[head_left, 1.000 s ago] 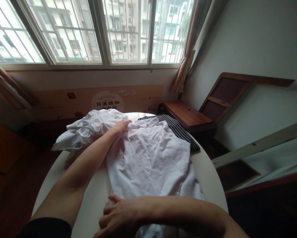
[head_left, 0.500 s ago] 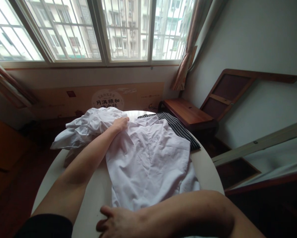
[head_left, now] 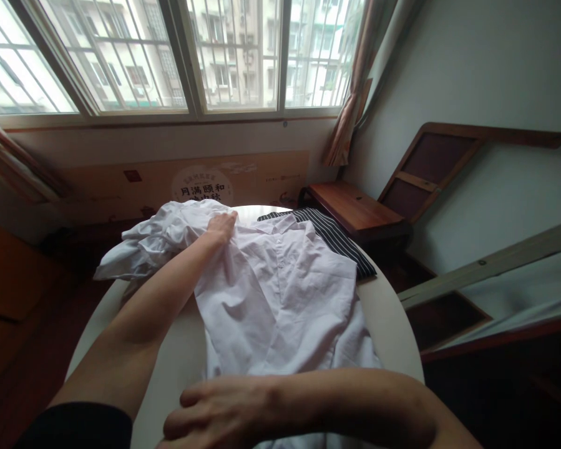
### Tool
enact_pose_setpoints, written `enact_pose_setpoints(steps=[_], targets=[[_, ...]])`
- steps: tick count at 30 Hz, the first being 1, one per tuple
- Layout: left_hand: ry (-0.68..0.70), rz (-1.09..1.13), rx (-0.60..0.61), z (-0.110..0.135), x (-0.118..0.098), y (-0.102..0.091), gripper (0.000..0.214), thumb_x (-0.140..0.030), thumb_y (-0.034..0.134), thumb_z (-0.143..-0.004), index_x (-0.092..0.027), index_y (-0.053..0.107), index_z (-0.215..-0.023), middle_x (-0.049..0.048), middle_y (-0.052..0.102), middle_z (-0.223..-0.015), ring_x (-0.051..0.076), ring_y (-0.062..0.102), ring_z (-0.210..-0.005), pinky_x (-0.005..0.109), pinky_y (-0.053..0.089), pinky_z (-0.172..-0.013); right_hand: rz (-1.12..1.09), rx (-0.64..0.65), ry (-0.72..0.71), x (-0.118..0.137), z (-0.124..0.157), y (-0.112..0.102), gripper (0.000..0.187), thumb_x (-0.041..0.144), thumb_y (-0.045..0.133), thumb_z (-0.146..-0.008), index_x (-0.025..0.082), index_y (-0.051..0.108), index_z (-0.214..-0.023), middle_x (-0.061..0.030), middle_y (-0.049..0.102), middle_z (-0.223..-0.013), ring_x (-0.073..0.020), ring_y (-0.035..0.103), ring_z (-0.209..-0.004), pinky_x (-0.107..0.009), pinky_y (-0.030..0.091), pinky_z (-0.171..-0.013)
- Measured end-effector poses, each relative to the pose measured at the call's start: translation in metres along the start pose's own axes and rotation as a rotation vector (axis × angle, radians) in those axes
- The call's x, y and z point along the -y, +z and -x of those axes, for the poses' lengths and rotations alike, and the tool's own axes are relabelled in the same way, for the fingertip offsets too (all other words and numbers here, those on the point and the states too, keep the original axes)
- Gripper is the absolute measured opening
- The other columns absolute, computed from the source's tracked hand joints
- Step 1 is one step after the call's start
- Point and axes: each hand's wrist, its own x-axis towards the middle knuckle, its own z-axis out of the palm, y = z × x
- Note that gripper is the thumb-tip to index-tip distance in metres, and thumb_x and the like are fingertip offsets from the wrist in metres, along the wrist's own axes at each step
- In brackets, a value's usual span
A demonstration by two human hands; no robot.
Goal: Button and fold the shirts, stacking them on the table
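A white button-up shirt lies front up on the round table, its collar toward the window. My left hand reaches to the far left and is closed on the shirt's shoulder cloth. Across the near part of the shirt comes my right arm. My right hand is at the shirt's lower left side with its fingers curled in on the cloth; the fingertips are partly hidden. Left of my left hand lies a crumpled heap of white cloth.
Black-and-white striped cloth lies under the shirt's far right side, on the white round table. Beyond the table stand a wooden bench and a barred window. A wooden rail runs along the right.
My left hand has shifted slightly left, drawing the shirt's shoulder with it. The right hand has moved left, and its fingers have curled in from a spread pose.
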Motion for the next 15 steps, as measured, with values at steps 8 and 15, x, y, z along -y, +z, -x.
enact_pose_setpoints(steps=[8,15], targets=[[-0.006,0.049,0.041,-0.005,-0.004,0.002,0.036,-0.015,0.055,-0.078,-0.016,0.058,-0.114,0.0141,0.064,-0.112,0.025,0.059,-0.103,0.029,0.046,-0.086,-0.001,-0.008,0.21,0.0,0.046,-0.004,0.014,0.025,0.045,-0.092,0.021,0.057,-0.087,0.0016,0.058,-0.077,-0.0127,0.052,-0.07,-0.027,0.037,-0.057],[0.002,0.067,0.022,-0.018,-0.02,-0.008,0.026,-0.005,0.047,-0.084,-0.001,0.062,-0.105,0.0236,0.061,-0.109,0.03,0.057,-0.109,0.038,0.042,-0.093,0.168,-0.2,0.178,0.02,0.016,-0.004,0.016,0.021,0.049,-0.09,0.02,0.056,-0.075,0.0042,0.05,-0.068,-0.0051,0.042,-0.049,-0.019,0.026,-0.039]])
